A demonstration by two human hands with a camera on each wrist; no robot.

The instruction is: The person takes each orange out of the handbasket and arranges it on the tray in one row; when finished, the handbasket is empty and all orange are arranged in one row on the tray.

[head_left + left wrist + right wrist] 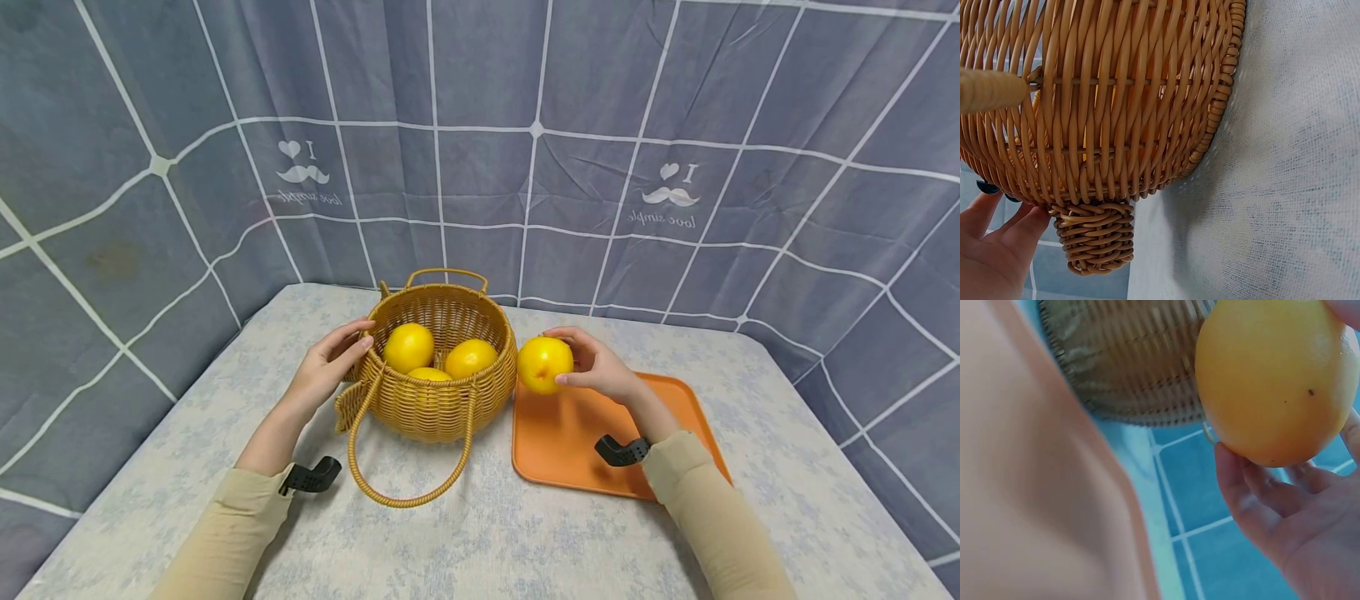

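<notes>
The left hand (318, 367) reaches in at the left side of the wicker basket (435, 408), its relaxed fingers touching the rim and outer wall without wrapping round them. The right hand (603, 371) is to the right of the basket, grasping a yellow fruit (544, 365) between thumb and fingers. That fruit is held up just beside the basket's right rim; whether it touches the wicker I cannot tell. Both forearms come from the near side of the basket, in beige sleeves (232, 517), with a black wrist device (311, 475) at each cuff.

The worktop (585, 542) under the basket is covered in a pale cloth with a faint blue-grey pattern. Behind the basket and to both sides hangs a grey-blue curtain (480, 175) with white grid lines, hearts, moustaches and mirrored lettering.

The basket stands upright, with three yellow fruits (408, 348) visible inside. Its near handle (405, 503) droops forward; its far handle (446, 271) stands at the back. A short woven stub (1097, 237) juts from its left side. Right of the basket lies an orange tray (562, 433), partly under the right hand and forearm.
</notes>
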